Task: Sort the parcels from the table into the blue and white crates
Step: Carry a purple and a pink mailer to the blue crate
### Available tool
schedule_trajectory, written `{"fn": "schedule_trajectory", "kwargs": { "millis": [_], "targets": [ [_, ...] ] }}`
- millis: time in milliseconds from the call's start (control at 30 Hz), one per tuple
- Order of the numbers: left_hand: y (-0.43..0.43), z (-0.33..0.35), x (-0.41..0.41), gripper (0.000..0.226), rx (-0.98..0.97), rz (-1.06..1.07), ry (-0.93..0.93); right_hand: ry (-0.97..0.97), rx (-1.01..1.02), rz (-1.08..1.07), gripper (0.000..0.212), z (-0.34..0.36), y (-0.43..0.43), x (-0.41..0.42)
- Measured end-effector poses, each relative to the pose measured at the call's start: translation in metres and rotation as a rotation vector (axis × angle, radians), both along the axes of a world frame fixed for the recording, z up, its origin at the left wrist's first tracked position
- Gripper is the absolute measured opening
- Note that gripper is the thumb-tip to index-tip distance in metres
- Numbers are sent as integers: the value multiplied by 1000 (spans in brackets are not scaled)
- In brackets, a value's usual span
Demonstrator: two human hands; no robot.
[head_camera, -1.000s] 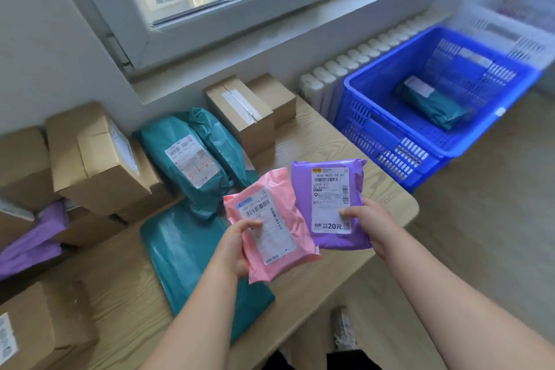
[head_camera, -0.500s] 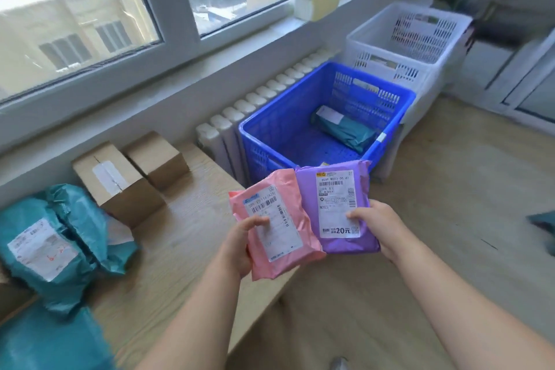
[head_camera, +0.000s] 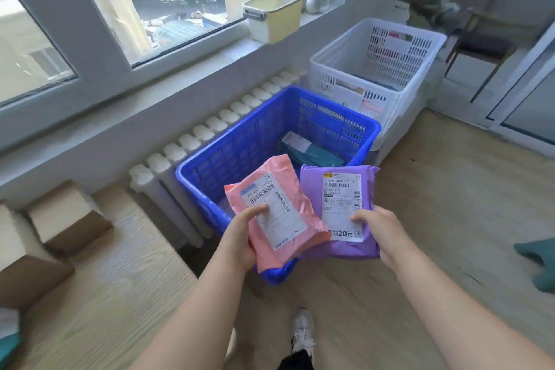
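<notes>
The left grip (head_camera: 240, 237) pinches the pink parcel (head_camera: 264, 174) and the right grip (head_camera: 381, 234) pinches the purple parcel (head_camera: 312, 189), both over the blue crate (head_camera: 192, 177); a teal parcel (head_camera: 315, 155) lies just beyond, the white crate (head_camera: 330, 69) farther, the counter (head_camera: 120, 279) leftward.

The blue plastic crate (head_camera: 255, 135) stands right of the light wooden table (head_camera: 126, 279), the white plastic crate (head_camera: 339, 81) just beyond it. 1 teal plastic parcel (head_camera: 315, 155) lies in the blue plastic crate. Nearer, the pink plastic mailer (head_camera: 270, 189) overlaps the left edge of the purple plastic mailer (head_camera: 354, 249).
</notes>
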State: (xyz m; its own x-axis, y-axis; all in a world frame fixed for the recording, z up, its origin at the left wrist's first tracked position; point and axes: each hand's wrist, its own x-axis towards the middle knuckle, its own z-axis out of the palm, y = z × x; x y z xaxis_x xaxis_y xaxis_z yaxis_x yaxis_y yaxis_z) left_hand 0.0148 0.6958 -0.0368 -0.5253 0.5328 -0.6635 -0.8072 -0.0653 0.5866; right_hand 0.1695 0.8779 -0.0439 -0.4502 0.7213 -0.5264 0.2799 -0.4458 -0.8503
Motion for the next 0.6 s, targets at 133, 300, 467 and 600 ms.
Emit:
{"fn": "schedule_trajectory", "kwargs": {
  "millis": [133,300,467,600],
  "targets": [
    [57,-16,-46,31,-28,51,-17,16,42,23,28,3,62,-46],
    [105,-24,-84,27,-68,82,-41,-13,97,55,27,9,125,-89],
    [141,-32,-116,29,-180,183,-78,-36,129,61,26,7,188,-136],
    [156,-43,-133,13,-278,281,-85,-21,120,132,23,-1,225,-184]
  ]
}}
